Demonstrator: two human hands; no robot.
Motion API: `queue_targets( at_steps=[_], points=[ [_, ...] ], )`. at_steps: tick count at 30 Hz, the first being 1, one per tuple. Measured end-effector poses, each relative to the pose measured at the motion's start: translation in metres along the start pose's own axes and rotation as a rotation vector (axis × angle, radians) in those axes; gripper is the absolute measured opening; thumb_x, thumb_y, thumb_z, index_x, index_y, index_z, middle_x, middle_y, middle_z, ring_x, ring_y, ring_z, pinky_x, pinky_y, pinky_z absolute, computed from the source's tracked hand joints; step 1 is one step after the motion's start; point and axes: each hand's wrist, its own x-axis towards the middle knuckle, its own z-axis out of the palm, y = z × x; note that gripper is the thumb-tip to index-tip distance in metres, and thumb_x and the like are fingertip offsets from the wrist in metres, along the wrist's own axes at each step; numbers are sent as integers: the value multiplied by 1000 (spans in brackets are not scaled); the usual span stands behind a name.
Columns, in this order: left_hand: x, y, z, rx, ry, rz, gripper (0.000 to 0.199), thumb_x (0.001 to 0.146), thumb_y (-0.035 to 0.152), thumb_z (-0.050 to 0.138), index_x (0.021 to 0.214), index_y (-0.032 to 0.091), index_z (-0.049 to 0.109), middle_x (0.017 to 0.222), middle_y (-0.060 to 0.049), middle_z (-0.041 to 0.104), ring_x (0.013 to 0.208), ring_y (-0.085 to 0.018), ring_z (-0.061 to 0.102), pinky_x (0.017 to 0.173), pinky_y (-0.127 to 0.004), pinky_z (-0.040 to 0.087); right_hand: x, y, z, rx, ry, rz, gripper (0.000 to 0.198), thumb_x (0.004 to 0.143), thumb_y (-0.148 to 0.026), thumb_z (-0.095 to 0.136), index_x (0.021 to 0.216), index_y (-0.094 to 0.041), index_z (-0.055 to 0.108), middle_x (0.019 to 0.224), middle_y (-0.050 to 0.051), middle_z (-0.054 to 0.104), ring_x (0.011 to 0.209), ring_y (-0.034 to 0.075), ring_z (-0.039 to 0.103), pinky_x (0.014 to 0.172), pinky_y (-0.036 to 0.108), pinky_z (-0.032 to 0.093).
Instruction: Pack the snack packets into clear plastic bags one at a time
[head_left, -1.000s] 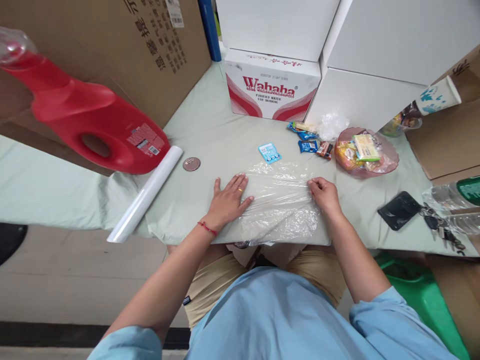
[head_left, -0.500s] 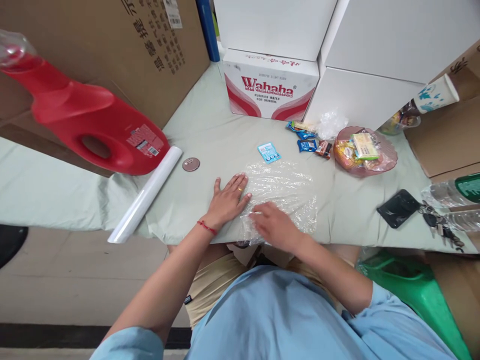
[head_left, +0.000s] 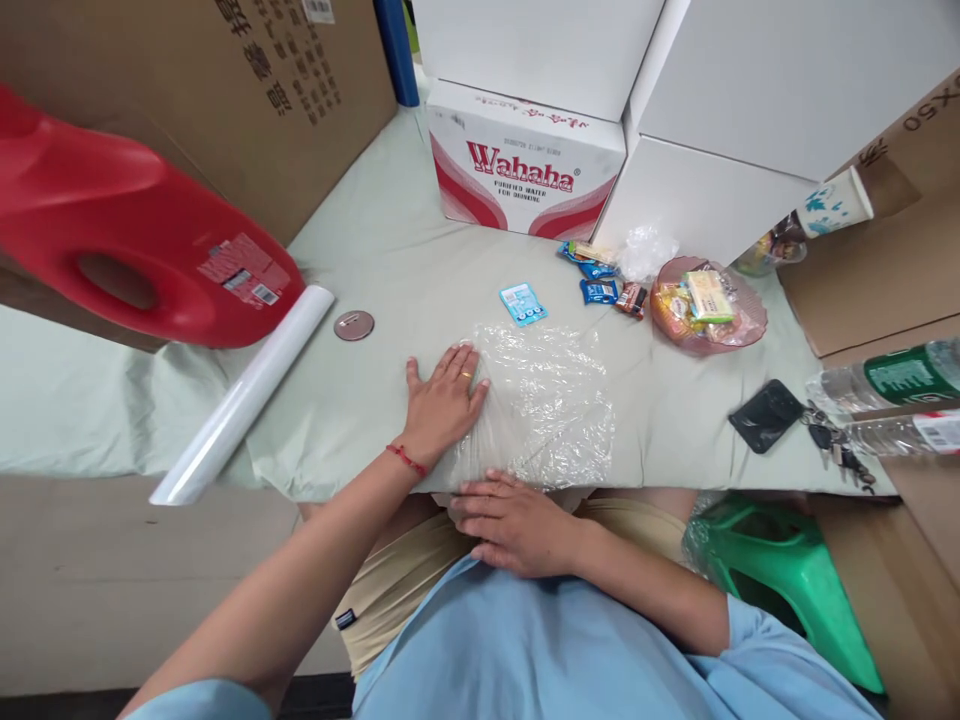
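A thin, wrinkled sheet of clear plastic film [head_left: 551,400] lies on the cloth-covered table, reaching the front edge. My left hand [head_left: 442,395] rests flat on the film's left side, fingers spread, with a ring and a red cord bracelet. At the table's front edge my right hand [head_left: 517,520] has its fingers stretched out over the film's near edge, palm down. Whether the film continues beneath that hand is hidden. Beyond the film sits a small light-blue packet [head_left: 523,304]. A round brown badge-like disc [head_left: 353,325] lies left of my left hand.
A white roll [head_left: 247,390] and a large red jug [head_left: 150,230] stand at the left. Wrapped snacks [head_left: 600,291] lie beside a pink bowl [head_left: 660,325] of sweets. Farther right are a black pouch [head_left: 765,415] with keys and plastic bottles [head_left: 911,375]. A Wahaha box [head_left: 525,165] stands behind.
My right hand has moved toward me, from on top of the film to the table's front edge. The film's near left part looks flatter. My left hand stays pressed on the film.
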Motion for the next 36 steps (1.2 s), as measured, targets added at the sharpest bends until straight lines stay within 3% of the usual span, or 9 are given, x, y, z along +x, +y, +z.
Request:
queue_targets(
  at_steps=[3, 6, 10, 15, 19, 24, 27, 31, 36],
  points=[
    [-2, -1, 1, 42, -27, 42, 67, 107, 54, 27, 167, 24, 32, 173, -13, 32, 161, -33, 31, 127, -76, 1, -7, 5, -21, 113, 175, 39, 35, 110, -33, 48, 134, -22, 70, 144, 8, 69, 143, 18, 56, 123, 40, 44],
    [-3, -2, 1, 71, -54, 75, 76, 105, 61, 31, 169, 19, 26, 175, -17, 24, 162, -38, 26, 125, -78, 0, -18, 23, -48, 59, 347, 237, 38, 108, -29, 48, 142, -26, 65, 151, 11, 63, 143, 23, 55, 122, 50, 45],
    [-4, -3, 2, 71, -47, 86, 79, 104, 62, 34, 169, 19, 26, 176, -18, 23, 163, -39, 23, 126, -77, -1, -41, 50, -80, 26, 270, 402, 33, 106, -33, 54, 131, -22, 73, 147, 16, 65, 138, 30, 60, 115, 54, 49],
    [-5, -3, 3, 58, -23, 95, 77, 105, 61, 34, 168, 18, 27, 175, -18, 24, 164, -35, 23, 127, -73, -6, -55, 85, -116, 152, 228, 519, 30, 104, -38, 55, 120, -25, 78, 121, 8, 79, 112, 25, 74, 102, 44, 57],
    [-6, -4, 4, 51, -15, 93, 77, 105, 63, 33, 168, 18, 28, 175, -18, 25, 163, -35, 24, 128, -73, -6, -32, 138, -145, 92, 398, 713, 33, 98, -40, 55, 110, -22, 79, 111, 8, 81, 101, 26, 75, 92, 39, 57],
    [-5, -3, 4, 61, -18, 82, 76, 104, 63, 38, 167, 21, 30, 176, -16, 25, 163, -35, 25, 129, -71, -4, 24, 212, -181, -133, 537, 749, 30, 94, -28, 51, 104, -17, 77, 104, 10, 80, 94, 25, 70, 91, 36, 51],
    [-5, -2, 3, 58, -18, 70, 76, 103, 63, 41, 167, 23, 31, 176, -15, 27, 163, -36, 25, 129, -71, -3, 54, 248, -207, -342, 589, 811, 31, 93, -20, 51, 110, -14, 75, 115, 16, 77, 100, 27, 67, 95, 40, 48],
    [-6, -1, 2, 57, -11, 70, 76, 103, 63, 42, 167, 23, 33, 175, -15, 27, 162, -36, 27, 129, -71, -3, 78, 285, -238, -463, 641, 942, 34, 99, -19, 46, 121, -8, 69, 130, 24, 67, 104, 24, 64, 97, 40, 43],
    [-6, -1, 1, 59, -4, 72, 74, 104, 62, 41, 166, 22, 35, 175, -15, 29, 162, -34, 28, 130, -70, -3, 83, 312, -254, -452, 636, 1069, 21, 96, -24, 60, 97, -9, 74, 106, 24, 74, 98, 28, 63, 90, 44, 44]
  ],
)
